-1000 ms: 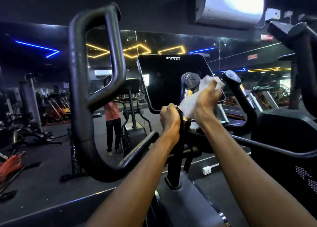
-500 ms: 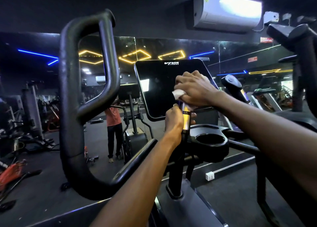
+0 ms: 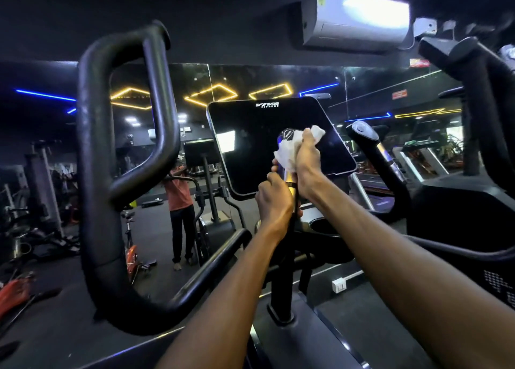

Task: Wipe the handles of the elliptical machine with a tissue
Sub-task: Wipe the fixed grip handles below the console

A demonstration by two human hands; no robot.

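White tissue point(image 3: 289, 152) clamped in our right hand point(image 3: 306, 162); left hand point(image 3: 274, 201) grips the handle point(image 3: 287, 137); hard rubbing may tear it.

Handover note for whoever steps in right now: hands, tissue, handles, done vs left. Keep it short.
Left hand: grips the shaft of the left inner handle, steadying it.
Right hand: holds the white tissue wrapped around that handle's upper part, just under its cap.
Done: cannot tell how much; this handle is mid-wipe.
Left: lower shaft under the left hand; right inner handle; large left swing handle; right swing handle.
Console screen sits directly behind the hands.
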